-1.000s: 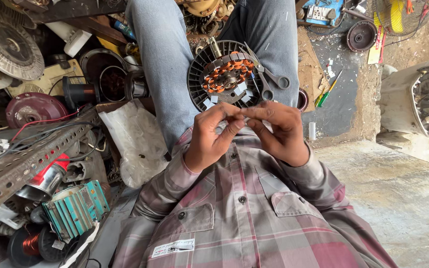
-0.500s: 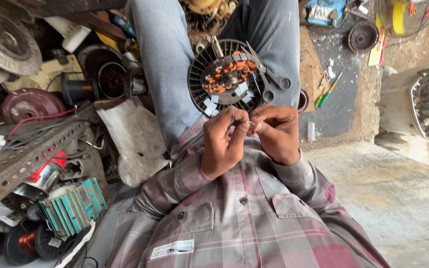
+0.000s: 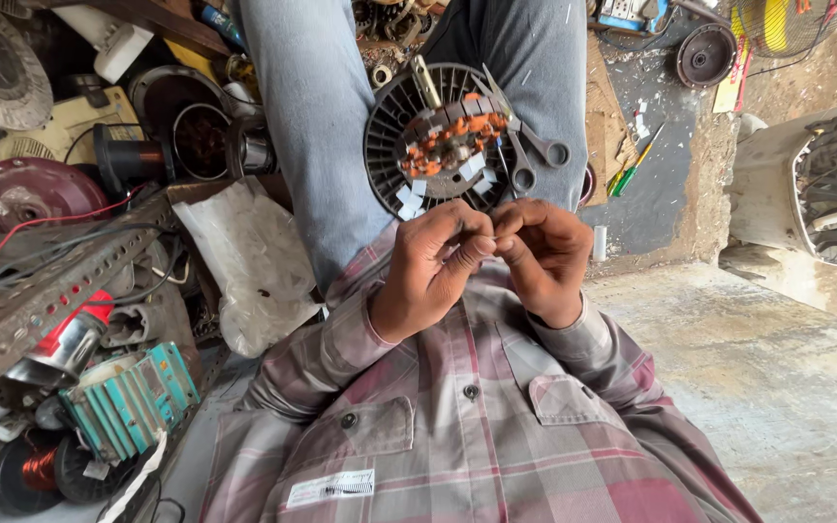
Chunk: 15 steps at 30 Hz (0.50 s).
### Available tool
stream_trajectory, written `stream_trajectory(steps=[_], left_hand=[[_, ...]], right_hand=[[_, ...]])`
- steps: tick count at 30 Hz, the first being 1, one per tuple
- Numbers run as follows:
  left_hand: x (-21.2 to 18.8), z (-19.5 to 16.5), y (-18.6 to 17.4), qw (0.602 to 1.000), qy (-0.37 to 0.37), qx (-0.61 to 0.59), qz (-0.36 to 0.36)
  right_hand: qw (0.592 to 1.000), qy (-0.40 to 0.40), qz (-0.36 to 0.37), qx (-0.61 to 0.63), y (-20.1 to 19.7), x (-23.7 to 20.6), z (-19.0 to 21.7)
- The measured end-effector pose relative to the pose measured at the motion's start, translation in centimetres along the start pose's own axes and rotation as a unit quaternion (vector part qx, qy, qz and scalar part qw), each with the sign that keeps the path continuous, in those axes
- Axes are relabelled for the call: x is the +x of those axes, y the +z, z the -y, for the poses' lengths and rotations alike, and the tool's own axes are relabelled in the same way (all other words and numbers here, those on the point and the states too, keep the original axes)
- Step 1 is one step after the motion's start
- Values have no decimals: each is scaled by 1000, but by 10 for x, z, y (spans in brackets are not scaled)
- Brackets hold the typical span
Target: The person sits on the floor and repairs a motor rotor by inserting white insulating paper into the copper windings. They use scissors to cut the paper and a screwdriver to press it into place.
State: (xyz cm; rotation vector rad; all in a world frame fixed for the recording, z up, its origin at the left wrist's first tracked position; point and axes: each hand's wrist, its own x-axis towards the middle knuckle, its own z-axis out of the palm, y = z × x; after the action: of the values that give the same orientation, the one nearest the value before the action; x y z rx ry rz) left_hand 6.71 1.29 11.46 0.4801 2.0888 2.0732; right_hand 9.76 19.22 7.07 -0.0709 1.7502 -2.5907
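My left hand [image 3: 430, 263] and my right hand [image 3: 546, 254] meet at the fingertips in front of my plaid shirt [image 3: 457, 426]. Both pinch a small item [image 3: 492, 235] between thumb and fingers; it is too small to tell what it is. Just beyond the hands, a round black fan motor housing [image 3: 389, 145] with copper and orange windings [image 3: 448, 145] rests on my lap between my jeans-clad legs [image 3: 312, 126]. A pair of scissors [image 3: 525, 155] lies across its right side.
At left there is clutter: a perforated metal angle bar [image 3: 41, 291], a teal finned part [image 3: 128, 397], wire spools [image 3: 21, 475], a dark red disc [image 3: 26, 189] and a white plastic bag [image 3: 244, 261]. A white fan guard [image 3: 835, 184] stands at right on the concrete floor [image 3: 777, 368].
Both hands stay joined at the fingertips and have shifted slightly, the fingers working the small item. The motor housing and scissors have not moved.
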Motion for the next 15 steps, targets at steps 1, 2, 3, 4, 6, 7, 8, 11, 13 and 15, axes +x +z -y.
stream_trajectory(steps=[1,2,3,4,6,7,8,11,13,15], left_hand=[[3,3,0,1000,-7,-18,-9],[6,5,0,999,-16,-37,-19],[9,7,-2,1000,-6,-6,-23],[14,10,-4,999,4,24,-27],[22,13,-6,992,45,101,-60],[30,17,-9,981,84,151,-84],[37,21,-12,967,121,201,-105],[58,41,-28,896,198,371,-140],[74,61,-33,929,150,323,-96],[75,75,-34,951,115,278,-73]], right_hand=[[999,-2,-4,-39,0,4,2],[997,-3,-7,-79,0,8,4],[993,-6,-9,-117,0,15,4],[986,-46,11,-159,0,23,5],[963,-111,48,-241,-3,35,9],[968,-109,39,-224,-4,45,8],[972,-104,26,-207,-5,53,6],[963,-102,-10,-247,-11,70,5],[949,-121,-10,-291,-17,87,0],[936,-124,6,-329,-21,98,-4]])
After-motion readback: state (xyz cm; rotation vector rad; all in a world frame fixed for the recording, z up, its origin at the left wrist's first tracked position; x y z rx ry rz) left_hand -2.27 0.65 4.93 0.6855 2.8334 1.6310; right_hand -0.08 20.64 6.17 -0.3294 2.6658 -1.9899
